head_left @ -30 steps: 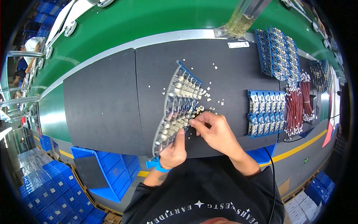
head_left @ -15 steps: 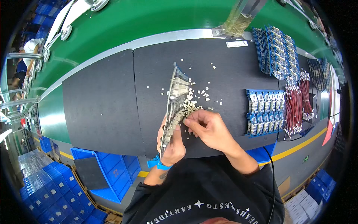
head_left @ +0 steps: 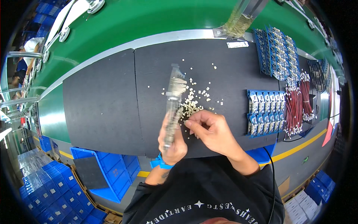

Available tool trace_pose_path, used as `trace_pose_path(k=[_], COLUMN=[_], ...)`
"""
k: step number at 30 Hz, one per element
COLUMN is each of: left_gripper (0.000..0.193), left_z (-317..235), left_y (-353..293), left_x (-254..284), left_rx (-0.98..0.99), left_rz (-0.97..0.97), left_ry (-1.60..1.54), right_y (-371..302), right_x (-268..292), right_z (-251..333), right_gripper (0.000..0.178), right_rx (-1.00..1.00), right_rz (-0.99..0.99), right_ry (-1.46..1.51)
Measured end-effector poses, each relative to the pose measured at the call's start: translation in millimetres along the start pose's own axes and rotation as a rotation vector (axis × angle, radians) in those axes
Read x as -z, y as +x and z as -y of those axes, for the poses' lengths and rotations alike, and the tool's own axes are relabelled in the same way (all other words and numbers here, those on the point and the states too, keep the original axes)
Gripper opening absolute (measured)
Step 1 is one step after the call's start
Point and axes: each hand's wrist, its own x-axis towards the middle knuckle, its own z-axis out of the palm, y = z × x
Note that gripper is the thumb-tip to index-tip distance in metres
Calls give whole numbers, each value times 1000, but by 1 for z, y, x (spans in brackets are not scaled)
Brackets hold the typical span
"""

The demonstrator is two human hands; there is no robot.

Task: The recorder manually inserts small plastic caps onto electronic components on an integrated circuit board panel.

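Note:
My left hand (head_left: 173,146), with a blue band at its wrist, grips a panel of circuit boards (head_left: 174,100) held on edge above the dark mat. The panel is smeared by motion, so its details are hard to make out. Right of it, small cream-coloured connectors (head_left: 191,106) lie in a loose pile, with several scattered farther out. At the near edge of that pile is my right hand (head_left: 209,128), thumb and forefinger pinched together; whatever is between the fingertips is too small to see.
Blue circuit board panels (head_left: 265,112) lie at the right, with more panels (head_left: 276,54) stacked behind them. Beside these are bundles of dark red wires (head_left: 294,110). A metal post (head_left: 238,20) rises at the mat's far edge. A blue crate (head_left: 112,171) stands below the near left edge.
The panel in my left hand has turned so that more of its face shows, blurring as it moves. My right hand stays nearly in place, still pinched beside the pile.

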Motion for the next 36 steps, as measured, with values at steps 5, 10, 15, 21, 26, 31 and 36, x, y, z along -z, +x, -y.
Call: trace_pose_path(k=[5,10,15,21,26,31,36], left_gripper=[36,41,39,30,38,38,36], left_z=[22,10,-4,17,13,6,10], left_y=[-12,7,8,-6,2,-2,-1], left_x=[1,-4,-5,-6,-10,-9,-1], left_rx=[-185,-136,-79,155,16,0,190], left_rz=[115,55,126,-23,21,-35,34], left_ry=[160,-234,-139,-223,-243,-234,-166], right_y=[-2,2,-3,-4,-3,-3,-7], right_x=[-6,-8,1,5,-7,-4,9], right_z=[1,10,7,5,23,32,20], right_gripper=[13,13,13,12,10,11,15], right_rx=[151,62,21,64,148,29,17], right_rz=[-18,81,63,-35,93,162,99], right_ry=[133,196,196,108,362,324,155])
